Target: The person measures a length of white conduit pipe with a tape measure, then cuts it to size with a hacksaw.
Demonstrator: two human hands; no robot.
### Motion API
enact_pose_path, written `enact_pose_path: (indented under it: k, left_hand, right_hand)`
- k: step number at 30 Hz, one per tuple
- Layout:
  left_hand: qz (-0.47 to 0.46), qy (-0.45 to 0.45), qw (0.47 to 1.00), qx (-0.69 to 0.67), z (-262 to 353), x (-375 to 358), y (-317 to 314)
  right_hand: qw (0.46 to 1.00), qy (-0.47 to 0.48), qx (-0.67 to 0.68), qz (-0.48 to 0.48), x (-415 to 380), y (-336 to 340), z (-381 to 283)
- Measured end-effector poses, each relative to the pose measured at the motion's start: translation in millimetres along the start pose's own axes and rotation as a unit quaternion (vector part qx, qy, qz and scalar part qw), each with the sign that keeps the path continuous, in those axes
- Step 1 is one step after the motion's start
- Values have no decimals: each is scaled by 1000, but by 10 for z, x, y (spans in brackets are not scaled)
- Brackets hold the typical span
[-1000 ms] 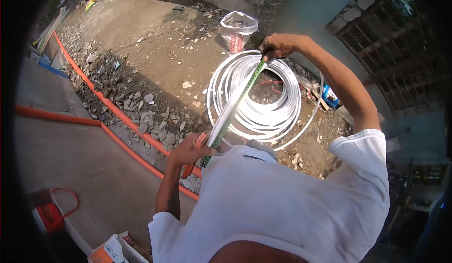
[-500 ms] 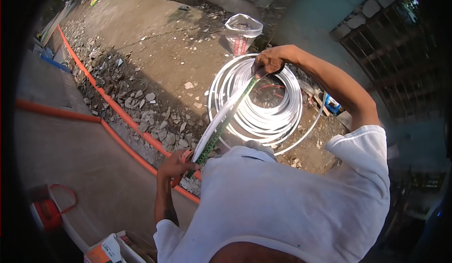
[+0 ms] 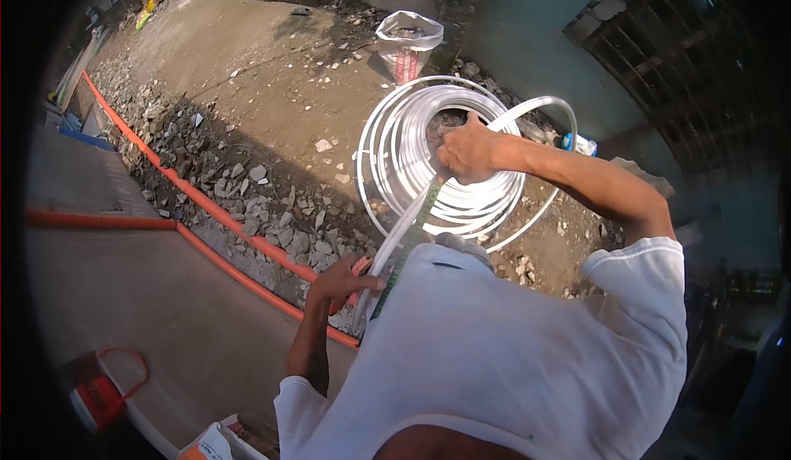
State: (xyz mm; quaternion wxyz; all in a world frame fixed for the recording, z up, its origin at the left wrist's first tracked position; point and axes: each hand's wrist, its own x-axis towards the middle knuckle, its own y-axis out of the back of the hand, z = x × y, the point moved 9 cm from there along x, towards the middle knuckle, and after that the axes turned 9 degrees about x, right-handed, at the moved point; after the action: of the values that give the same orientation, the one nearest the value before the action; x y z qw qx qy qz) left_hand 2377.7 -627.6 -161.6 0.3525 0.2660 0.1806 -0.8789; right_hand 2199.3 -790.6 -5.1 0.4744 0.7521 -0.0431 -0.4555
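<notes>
A coil of white tubing [image 3: 503,200] lies on the dirt ahead of me. My right hand [image 3: 468,152] is closed over its middle, holding a white tube beside the upper end of a green perforated strip [image 3: 416,228]. Tube and strip run down toward my left hand [image 3: 348,283], whose fingers are closed around the lower part of the white tube. Something orange-red shows at the left palm; I cannot make out what it is. To the right of my right hand, a loop of tubing [image 3: 560,104] arches above the coil.
An open white sack [image 3: 409,42] stands beyond the coil. Broken stones [image 3: 247,176] line an orange pipe [image 3: 214,209] on the left. A red container [image 3: 100,401] is at lower left, near an open box [image 3: 221,443]. A barred opening [image 3: 659,65] is at upper right.
My right hand has moved down over the coil's middle, and a tubing loop now arches at its right. My left hand has shifted slightly right with the tube. The view has shifted a little.
</notes>
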Motion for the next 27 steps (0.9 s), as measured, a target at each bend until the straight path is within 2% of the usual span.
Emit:
enact_pose_path:
  k: [2, 4, 6, 9, 12, 13, 14, 16, 17, 19, 20, 21, 22, 26, 27]
  left_hand:
    - [14, -89, 996, 28, 588, 322, -22]
    - [164, -142, 962, 165, 1228, 481, 54]
    - [163, -152, 945, 240, 1723, 666, -86]
    - [183, -231, 914, 278, 1858, 952, -196]
    - [171, -184, 936, 247, 1724, 1020, -227]
    - [141, -181, 958, 173, 1701, 999, -258]
    - [130, -178, 959, 180, 1635, 1016, -254]
    - [113, -171, 960, 189, 1424, 1059, -177]
    - [84, -184, 959, 199, 1242, 1085, -135]
    - [52, -130, 983, 123, 1242, 729, -139]
    - [36, -101, 991, 83, 1189, 568, -156]
    - [33, -94, 992, 77, 1081, 474, -131]
    - [31, -89, 993, 69, 981, 388, -84]
    - [69, -57, 996, 23, 598, 13, 112]
    - [65, -44, 997, 15, 606, -92, 89]
  right_hand:
    - [1000, -9, -1, -2, -4, -73, -65]
    - [1000, -22, -14, 7, 14, -161, -81]
    - [999, -40, -7, 11, 35, -218, -58]
    - [996, -85, 10, 13, -27, -292, 96]
    - [996, -79, 31, 19, -34, -409, 113]
    - [995, -67, 64, 32, -61, -397, 100]
    - [996, -75, 48, 29, -93, -371, 91]
    - [991, -125, 51, -2, -169, -302, 269]
    - [985, -149, 85, 22, -236, -258, 447]
    - [985, -140, 103, 10, -399, -207, 719]
    - [983, -117, 141, 0, -387, -286, 901]
    - [972, -152, 167, -68, -438, -379, 1069]
    - [976, -115, 146, -111, -496, -380, 1130]
    - [955, -145, 211, -148, -878, -431, 1510]
    - [948, -85, 268, -150, -874, -579, 1657]
